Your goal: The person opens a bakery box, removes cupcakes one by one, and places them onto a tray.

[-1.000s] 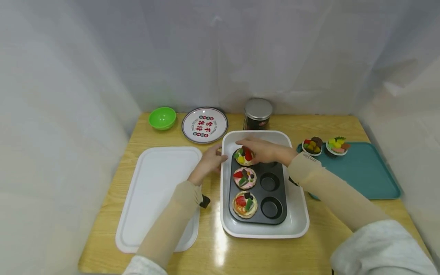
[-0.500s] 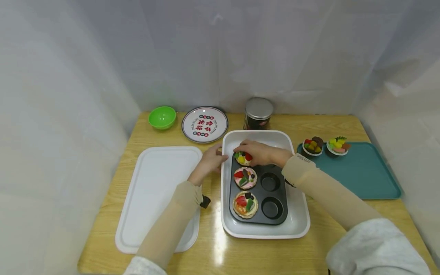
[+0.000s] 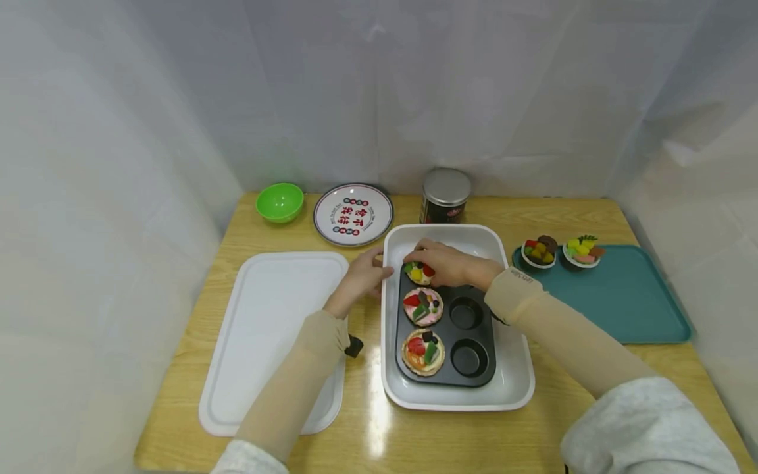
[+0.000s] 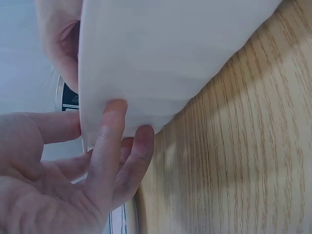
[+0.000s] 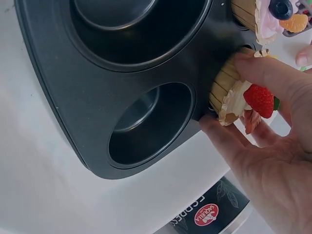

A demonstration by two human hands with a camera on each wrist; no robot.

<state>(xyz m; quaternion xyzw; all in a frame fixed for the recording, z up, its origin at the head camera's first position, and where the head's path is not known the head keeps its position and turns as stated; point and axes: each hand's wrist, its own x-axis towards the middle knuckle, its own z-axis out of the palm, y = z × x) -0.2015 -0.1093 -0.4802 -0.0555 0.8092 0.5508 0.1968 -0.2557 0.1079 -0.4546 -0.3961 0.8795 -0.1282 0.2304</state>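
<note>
My right hand [image 3: 444, 263] grips a fruit-topped toy cupcake [image 5: 231, 90] at the far left cup of a black muffin tin [image 3: 444, 368]. Thumb and fingers lie round its ribbed side, and part of its base is down in the cup. Two more cupcakes fill the left column: a pink-creamed one [image 3: 423, 307] and a strawberry-and-orange one [image 3: 423, 353]. The tin lies inside a white basin [image 3: 515, 388]. On the basin's left rim, my left hand [image 3: 361, 276] holds on, thumb at the edge and fingers against the outer wall [image 4: 161, 58].
Two fruit-filled cups [image 3: 538, 253] stand on the teal tray [image 3: 628, 296] at right. A white tray [image 3: 272, 329] lies at left. Behind are a green bowl [image 3: 279, 203], a printed plate [image 3: 353, 215] and a lidded can [image 3: 445, 196], the can close behind the basin.
My right hand has shifted slightly left over the far cup, and the cupcake in it has tipped and settled a little. My left hand stays at the basin's rim.
</note>
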